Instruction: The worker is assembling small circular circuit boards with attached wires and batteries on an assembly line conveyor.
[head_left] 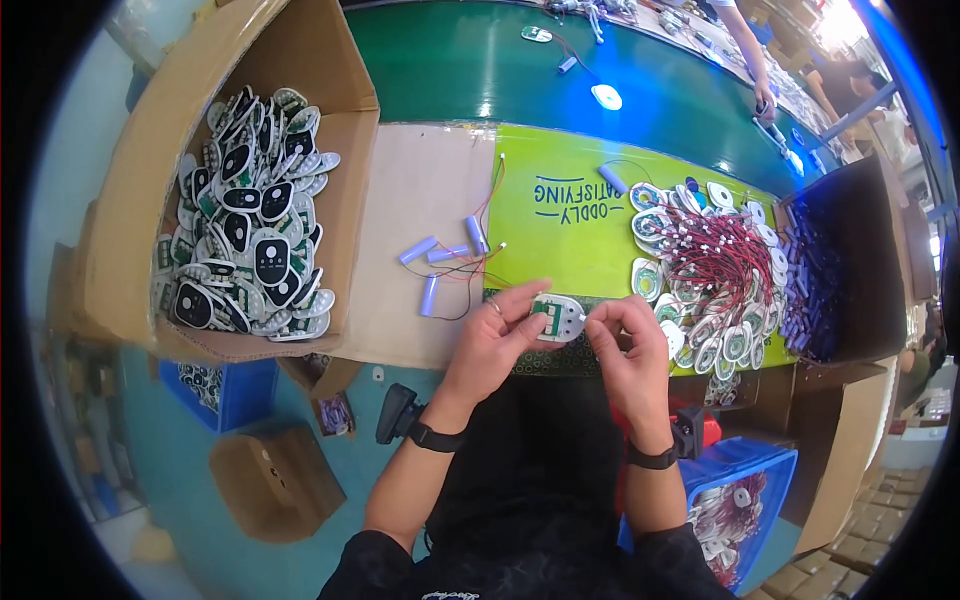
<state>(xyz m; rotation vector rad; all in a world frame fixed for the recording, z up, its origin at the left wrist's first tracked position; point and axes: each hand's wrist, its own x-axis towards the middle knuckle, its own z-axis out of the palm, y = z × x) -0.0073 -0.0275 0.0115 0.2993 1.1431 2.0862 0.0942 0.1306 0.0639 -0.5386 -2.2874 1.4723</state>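
Observation:
My left hand and my right hand together hold a small white oval part with a green circuit board just above the near edge of the bench. The left fingers grip its left side, the right fingertips pinch its right edge. Beyond the hands, several blue cylindrical cells with thin red and black wires lie loose on the beige board. To the right, a heap of white oval boards with red wires covers the green mat.
A cardboard box full of black-and-white oval covers stands at the left. A dark box of blue cells sits at the right. A green conveyor belt runs behind, with another person's arm. Blue crates stand below.

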